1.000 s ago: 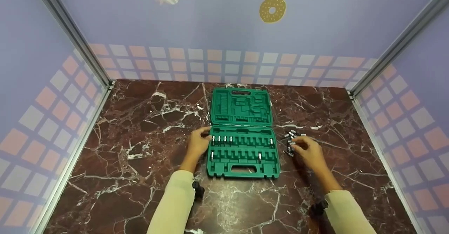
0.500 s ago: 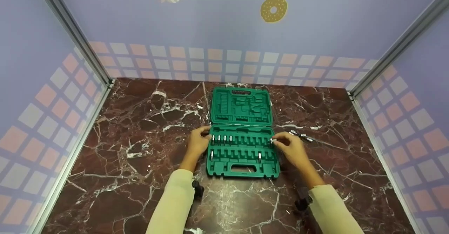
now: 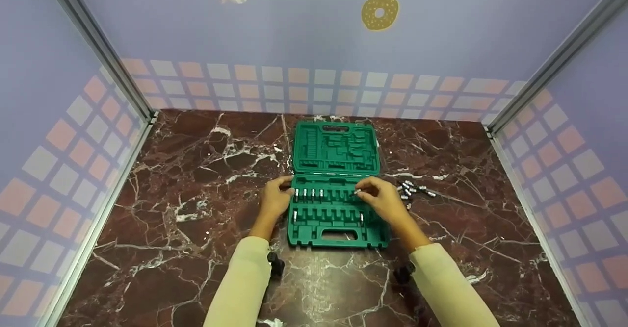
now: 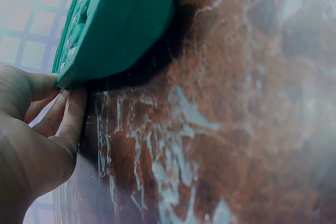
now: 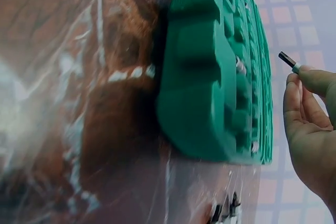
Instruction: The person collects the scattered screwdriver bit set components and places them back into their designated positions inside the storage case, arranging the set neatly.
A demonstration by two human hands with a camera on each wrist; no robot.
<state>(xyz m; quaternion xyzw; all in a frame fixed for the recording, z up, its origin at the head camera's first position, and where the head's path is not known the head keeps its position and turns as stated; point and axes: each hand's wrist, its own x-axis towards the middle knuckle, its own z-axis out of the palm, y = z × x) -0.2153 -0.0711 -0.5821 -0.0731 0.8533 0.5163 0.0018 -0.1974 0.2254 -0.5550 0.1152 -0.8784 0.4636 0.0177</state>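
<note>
An open green socket-set case [image 3: 304, 234] lies on the table, its moulded lid [image 3: 338, 145] folded back. My left hand [image 3: 276, 199] holds the case's left edge, thumb on the rim and fingers against the side in the left wrist view. Over the upper row of slots, my right hand [image 3: 385, 202] pinches a bit socket [image 5: 287, 60] between thumb and fingers, its dark tip pointing away from the hand. Several bit sockets [image 3: 313, 193] stand at the left of the upper row. The lower row bears one at the left and another [image 3: 361, 217] farther right. My right hand covers the upper row's right end.
A loose pile of bit sockets [image 3: 412, 188] lies on the marbled table [image 3: 206, 268] right of the case. Patterned panels [image 3: 324, 33] enclose the back and both sides, with metal posts at the corners.
My right hand has gone left from the loose pile to above the upper row, carrying a bit socket. More of the pile now shows. My left hand has stayed at the case's edge.
</note>
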